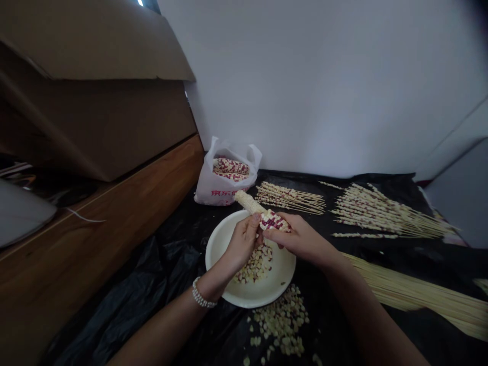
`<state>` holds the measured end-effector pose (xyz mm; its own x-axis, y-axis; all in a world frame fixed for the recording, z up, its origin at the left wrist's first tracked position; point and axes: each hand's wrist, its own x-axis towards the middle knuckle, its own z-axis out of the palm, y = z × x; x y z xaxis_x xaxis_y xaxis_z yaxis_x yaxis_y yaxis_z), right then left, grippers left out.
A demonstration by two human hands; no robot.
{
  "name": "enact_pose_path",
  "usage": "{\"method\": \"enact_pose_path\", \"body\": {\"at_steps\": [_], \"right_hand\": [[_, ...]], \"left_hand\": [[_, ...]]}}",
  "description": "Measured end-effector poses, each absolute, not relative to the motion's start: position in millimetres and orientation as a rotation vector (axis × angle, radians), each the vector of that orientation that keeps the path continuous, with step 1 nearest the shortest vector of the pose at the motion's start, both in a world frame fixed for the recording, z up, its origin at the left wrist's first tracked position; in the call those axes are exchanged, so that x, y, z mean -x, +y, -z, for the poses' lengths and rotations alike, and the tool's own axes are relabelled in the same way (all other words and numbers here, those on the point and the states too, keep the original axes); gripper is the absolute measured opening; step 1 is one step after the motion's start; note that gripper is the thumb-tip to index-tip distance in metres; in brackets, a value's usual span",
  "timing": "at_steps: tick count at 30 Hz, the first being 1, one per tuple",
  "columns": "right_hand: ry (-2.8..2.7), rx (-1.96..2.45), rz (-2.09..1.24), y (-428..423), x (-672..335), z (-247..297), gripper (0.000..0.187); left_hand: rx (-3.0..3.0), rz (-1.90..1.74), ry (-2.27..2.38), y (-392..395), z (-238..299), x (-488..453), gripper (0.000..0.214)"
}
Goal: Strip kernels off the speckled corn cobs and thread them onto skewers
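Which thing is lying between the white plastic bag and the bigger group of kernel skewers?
In the head view, a smaller group of kernel skewers lies between them, on the black plastic sheet.

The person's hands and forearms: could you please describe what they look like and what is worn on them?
Both the left hand and the right hand are without gloves, and no sleeve shows on the left forearm or the right forearm. A pale, beaded-looking bracelet in several rows circles the left wrist; no bracelet shows on the right.
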<state>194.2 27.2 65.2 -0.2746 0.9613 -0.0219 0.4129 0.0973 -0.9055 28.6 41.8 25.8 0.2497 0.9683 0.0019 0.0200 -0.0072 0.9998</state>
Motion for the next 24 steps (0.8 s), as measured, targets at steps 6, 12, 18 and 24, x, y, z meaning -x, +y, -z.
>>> {"method": "enact_pose_path", "body": {"at_steps": [6, 12, 18, 24], "right_hand": [[-1.844, 1.369, -1.011, 27, -189, -65, 0.024], [-1.906, 1.455, -0.86, 25, -186, -67, 0.02], [-1.858, 1.357, -1.001, 27, -191, -64, 0.026], [-1.639, 1.281, -1.282, 28, -195, -65, 0.022]], "left_hand": [[-1.219, -0.99, 1.049, 41, -28, -28, 0.064], [-1.155, -0.958, 1.018, 42, -34, -30, 0.053], [-1.231, -0.967, 1.015, 42, -39, -30, 0.043], [-1.272, -0.988, 0.989, 43, -29, -27, 0.037]]}}
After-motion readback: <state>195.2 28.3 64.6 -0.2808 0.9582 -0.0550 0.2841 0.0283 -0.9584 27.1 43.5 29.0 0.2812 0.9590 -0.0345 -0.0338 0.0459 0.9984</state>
